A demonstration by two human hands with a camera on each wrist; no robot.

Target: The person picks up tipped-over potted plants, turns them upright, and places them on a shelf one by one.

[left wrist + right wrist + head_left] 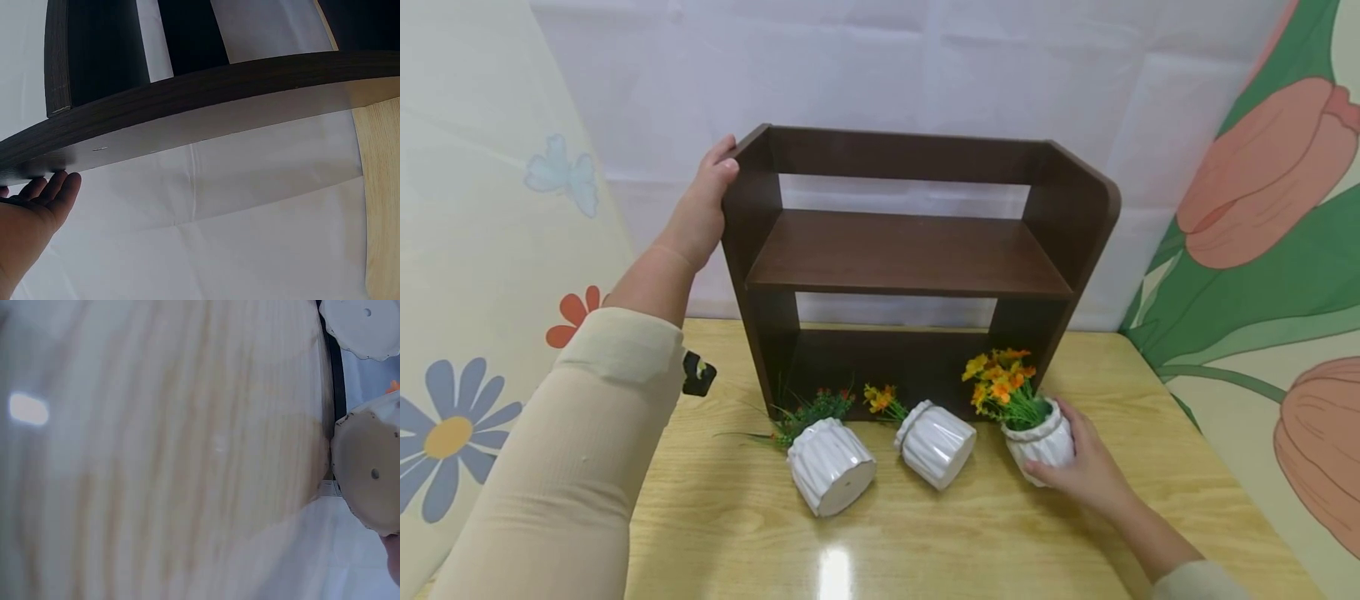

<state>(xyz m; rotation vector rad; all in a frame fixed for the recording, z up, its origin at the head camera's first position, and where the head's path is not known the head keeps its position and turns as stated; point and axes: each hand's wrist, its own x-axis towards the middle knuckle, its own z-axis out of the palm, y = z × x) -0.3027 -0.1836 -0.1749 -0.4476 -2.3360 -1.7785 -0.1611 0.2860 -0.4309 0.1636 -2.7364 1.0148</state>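
Note:
My left hand [698, 208] touches the outer left side of a dark brown two-tier shelf [910, 250], near its top. In the left wrist view its fingers [65, 194] lie against the outer face of the side panel. My right hand [1093, 467] holds a white ribbed flowerpot [1037, 442] with orange and yellow flowers [1000, 383], thumb in front and fingers round the far side. The pot's underside [369, 469] faces the right wrist camera. Two more white pots lie tipped over: one with red-dotted greenery [831, 467], one with small orange flowers [935, 444].
The shelf stands on a wood-grain table [940, 550], before a white cloth backdrop [880, 67]. A small black object [697, 375] shows beside the left forearm. Flower-printed panels flank both sides, with large tulips [1270, 175] at right.

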